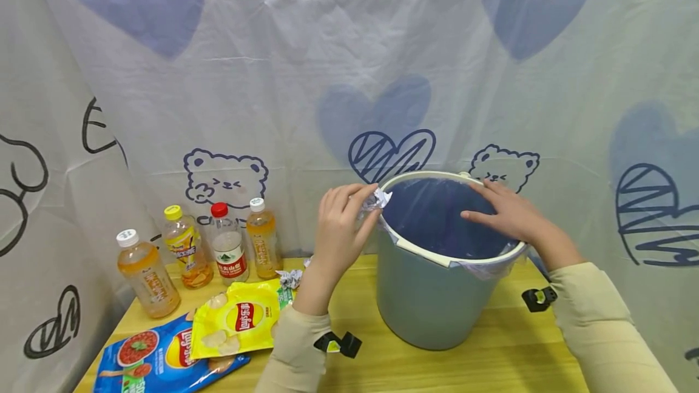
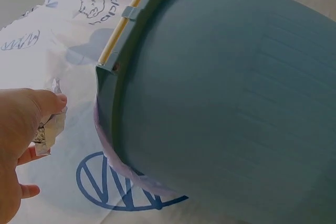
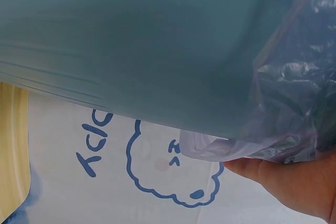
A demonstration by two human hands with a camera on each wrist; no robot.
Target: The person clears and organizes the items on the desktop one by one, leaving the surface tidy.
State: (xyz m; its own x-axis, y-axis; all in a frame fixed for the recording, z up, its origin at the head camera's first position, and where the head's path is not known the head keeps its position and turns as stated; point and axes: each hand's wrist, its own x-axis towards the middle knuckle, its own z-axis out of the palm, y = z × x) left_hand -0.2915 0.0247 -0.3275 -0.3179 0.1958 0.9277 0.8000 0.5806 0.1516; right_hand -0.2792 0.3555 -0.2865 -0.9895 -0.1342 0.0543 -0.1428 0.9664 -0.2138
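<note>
Sleeves (image 1: 295, 350): pale and padded, reaching in from the bottom of the head view; black wrist devices (image 1: 337, 344) near both cuffs
Left grip (image 1: 340, 223): raised beside the bucket's left edge; thumb and fingertips drawn into a narrow pinch on one piece of paper
Crumpled paper (image 1: 378, 200): white, poking out past the fingertips; just beside the rim, apart from it in the left wrist view
Right grip (image 1: 510, 217): laid over the bucket's right rim; fingers extended, thumb spread well apart and pointing across the mouth; touching the rim and liner, with no loose item in its hold
Bucket (image 1: 426, 302): blue-grey with a cream rim; upright on the surface (image 1: 393, 372), yellow and wood-grained
Liner (image 1: 494, 268): clear plastic, folded over the rim; bunched beside the right grip
Chip bags: yellow one (image 1: 240, 317) overlapping a blue one (image 1: 164, 350); to the left of the bucket
Paper ball (image 1: 290, 278): just beyond the yellow bag, partly behind the left arm
Bottles: upright in an uneven row behind the bags; white cap (image 1: 128, 237), yellow cap (image 1: 173, 212), red cap (image 1: 219, 209), white cap again
Backdrop (image 1: 306, 108): pale cloth printed with blue hearts and bear faces
</note>
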